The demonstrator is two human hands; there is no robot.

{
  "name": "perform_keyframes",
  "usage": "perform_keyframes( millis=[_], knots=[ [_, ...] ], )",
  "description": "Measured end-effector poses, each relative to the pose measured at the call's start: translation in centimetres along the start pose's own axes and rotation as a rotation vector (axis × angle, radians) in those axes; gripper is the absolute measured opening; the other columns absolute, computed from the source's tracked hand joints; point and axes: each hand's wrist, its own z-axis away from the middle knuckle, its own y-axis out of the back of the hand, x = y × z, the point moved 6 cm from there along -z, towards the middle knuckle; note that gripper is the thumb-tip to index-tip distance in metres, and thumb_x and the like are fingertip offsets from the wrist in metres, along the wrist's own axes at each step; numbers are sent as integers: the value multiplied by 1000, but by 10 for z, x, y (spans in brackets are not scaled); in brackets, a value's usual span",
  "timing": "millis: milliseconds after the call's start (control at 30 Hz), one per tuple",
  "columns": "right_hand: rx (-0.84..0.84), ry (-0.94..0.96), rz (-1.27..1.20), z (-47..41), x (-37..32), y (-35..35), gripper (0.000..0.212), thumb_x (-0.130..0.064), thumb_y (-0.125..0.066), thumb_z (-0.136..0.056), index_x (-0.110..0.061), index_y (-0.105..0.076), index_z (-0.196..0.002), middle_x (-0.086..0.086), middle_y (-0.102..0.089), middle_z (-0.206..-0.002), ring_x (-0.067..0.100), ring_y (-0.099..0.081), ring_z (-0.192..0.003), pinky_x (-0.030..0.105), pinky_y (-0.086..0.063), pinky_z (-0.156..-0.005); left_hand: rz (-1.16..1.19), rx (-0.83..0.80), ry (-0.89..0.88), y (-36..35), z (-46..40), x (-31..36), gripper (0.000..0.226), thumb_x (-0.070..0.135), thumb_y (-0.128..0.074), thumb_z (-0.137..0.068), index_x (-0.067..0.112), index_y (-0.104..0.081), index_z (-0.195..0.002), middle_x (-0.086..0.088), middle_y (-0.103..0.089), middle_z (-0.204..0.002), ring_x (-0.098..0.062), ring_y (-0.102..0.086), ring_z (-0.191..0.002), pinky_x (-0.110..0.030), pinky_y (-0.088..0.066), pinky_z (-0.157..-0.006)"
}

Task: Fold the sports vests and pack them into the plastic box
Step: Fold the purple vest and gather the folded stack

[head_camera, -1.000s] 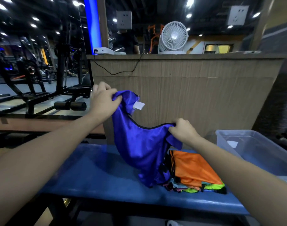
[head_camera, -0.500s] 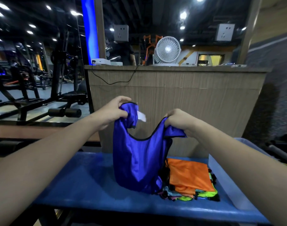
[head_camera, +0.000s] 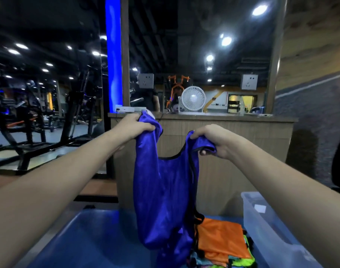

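A wooden counter (head_camera: 223, 136) stands at twelve o'clock, a white fan (head_camera: 193, 99) on top. Gym machines (head_camera: 30, 117) fill nine o'clock beside a glowing blue pillar (head_camera: 113, 55). Ceiling spotlights (head_camera: 226, 41) dot the dark ceiling.

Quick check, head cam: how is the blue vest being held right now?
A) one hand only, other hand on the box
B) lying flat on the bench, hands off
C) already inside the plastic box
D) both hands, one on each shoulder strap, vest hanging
D: the left hand and right hand each grip a shoulder strap, and the blue vest hangs between them above the blue bench.
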Motion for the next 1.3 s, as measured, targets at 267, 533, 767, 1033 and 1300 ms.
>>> perform_keyframes(
  millis=[267,533,767,1033,1300],
  knots=[
    [32,119,-199,44,-80,-5,7,-1,-64,-89,-3,-63,-83,12,-63,-73,18,-58,-52,26,-53,-38,64,43,-165,6,19,90,12,11,-73,-79,12,-62,-82,-6,-65,-80,-19,-60,-75,-30,-47,-69],
    [-62,111,-287,55,-77,-23,9,1,-56,-94,0,-62,-87,13,-65,-67,19,-65,-51,31,-60,-47,128,-65,-182,-32,40,96,11,6,-73,-77,12,-71,-85,-2,-70,-80,-12,-62,-71,-24,-48,-68],
    [-168,162,-433,49,-56,-34,26,0,-38,-93,4,-63,-100,18,-69,-86,28,-70,-73,34,-61,-60,237,-40,-99,-37,35,61,12,5,-60,-87,9,-72,-90,-5,-70,-85,-14,-61,-73,-22,-47,-62],
    [-89,494,74,55,-68,-28,38,21,-58,-80,-3,-64,-110,13,-76,-97,22,-75,-80,27,-47,-54,339,-78,-47,-27,29,53,23,21,-63,-91,15,-74,-111,-5,-77,-104,-16,-69,-84,-29,-52,-77],
    [278,585,295,57,-89,-13,31,-40,-72,-82,-8,-75,-84,4,-73,-70,21,-69,-64,43,-58,-62,343,-165,-147,-24,37,86,16,26,-59,-96,18,-72,-89,-4,-72,-83,-20,-63,-77,-31,-51,-69]
  ],
)
